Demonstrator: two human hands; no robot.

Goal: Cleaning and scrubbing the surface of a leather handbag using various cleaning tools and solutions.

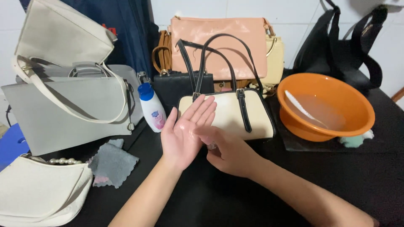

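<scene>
Small object under right hand, mostly hidden.

Two bare forearms entered from the lower edge of the head view, neither covered by a sleeve as far as the picture reached. The left hand wore no ring, watch or bracelet, and its palm carried a wet, glossy sheen across the middle. The right hand was likewise unadorned, with no glove, band or strap at the wrist. The fingernails that showed looked short and unpainted. No tattoo, plaster or other marking was visible on either arm.
</scene>
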